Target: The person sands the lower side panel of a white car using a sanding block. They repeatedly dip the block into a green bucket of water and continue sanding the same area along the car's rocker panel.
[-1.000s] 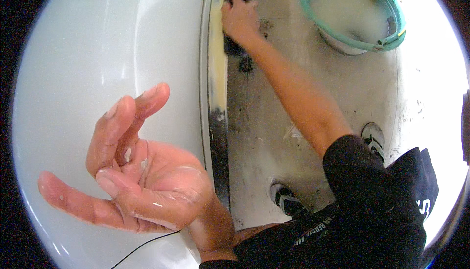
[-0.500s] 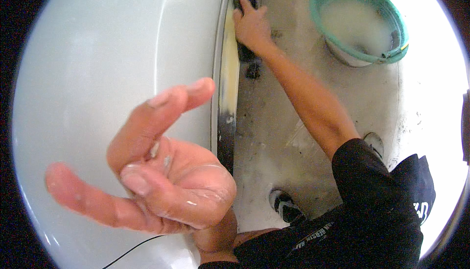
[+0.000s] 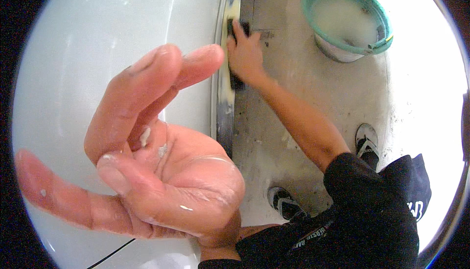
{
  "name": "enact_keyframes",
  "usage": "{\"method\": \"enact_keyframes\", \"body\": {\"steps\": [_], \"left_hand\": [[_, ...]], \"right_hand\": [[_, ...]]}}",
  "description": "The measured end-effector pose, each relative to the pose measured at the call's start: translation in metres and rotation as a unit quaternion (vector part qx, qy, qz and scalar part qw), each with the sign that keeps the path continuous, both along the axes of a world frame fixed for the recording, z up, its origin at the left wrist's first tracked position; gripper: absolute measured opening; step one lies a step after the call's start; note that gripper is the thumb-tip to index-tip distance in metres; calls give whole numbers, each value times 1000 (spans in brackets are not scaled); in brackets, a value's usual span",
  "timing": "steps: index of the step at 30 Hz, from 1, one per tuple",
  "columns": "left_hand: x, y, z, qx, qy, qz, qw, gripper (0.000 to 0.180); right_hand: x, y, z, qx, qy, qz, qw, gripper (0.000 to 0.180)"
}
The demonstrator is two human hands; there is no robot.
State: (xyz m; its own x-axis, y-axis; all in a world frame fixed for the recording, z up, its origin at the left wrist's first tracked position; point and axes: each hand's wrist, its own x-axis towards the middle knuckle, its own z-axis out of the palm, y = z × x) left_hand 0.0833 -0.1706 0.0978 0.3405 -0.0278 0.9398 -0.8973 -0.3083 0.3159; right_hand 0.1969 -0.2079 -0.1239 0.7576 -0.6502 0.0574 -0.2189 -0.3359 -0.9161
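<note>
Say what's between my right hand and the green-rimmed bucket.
The head view shows stained grey floor between your right hand and the bucket, no objects.

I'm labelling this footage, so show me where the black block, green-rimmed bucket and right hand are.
Black block [image 3: 237,81]: head view, on its lower end.
Green-rimmed bucket [image 3: 307,7]: head view, on the left side of its rim.
Right hand [image 3: 246,57]: head view, on its back.

Right hand [image 3: 246,56] grips a black block [image 3: 238,82] against a yellow-patched strip [image 3: 225,127]. Left hand [image 3: 188,186] is raised, palm up, above the white panel [image 3: 122,29]; fingers curled, white residue [image 3: 145,137] on skin. Green-rimmed bucket [image 3: 307,10] of cloudy water [image 3: 340,19] stands on the floor [image 3: 313,88], apart from the block.
</note>
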Motion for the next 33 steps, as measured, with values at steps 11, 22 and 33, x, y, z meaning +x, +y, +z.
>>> {"method": "enact_keyframes", "body": {"steps": [11,22,33], "left_hand": [[15,24,-17,20,34,-107,993,55],[30,17,-30,17,52,-125,991,53],[12,40,-8,-41,11,-90,995,53]], "right_hand": [[39,-31,-13,-23,8,-6,1000,55],[96,-99,-47,-32,-89,-38,995,55],[22,-17,-4,27,-1,-48,998,55]]}}
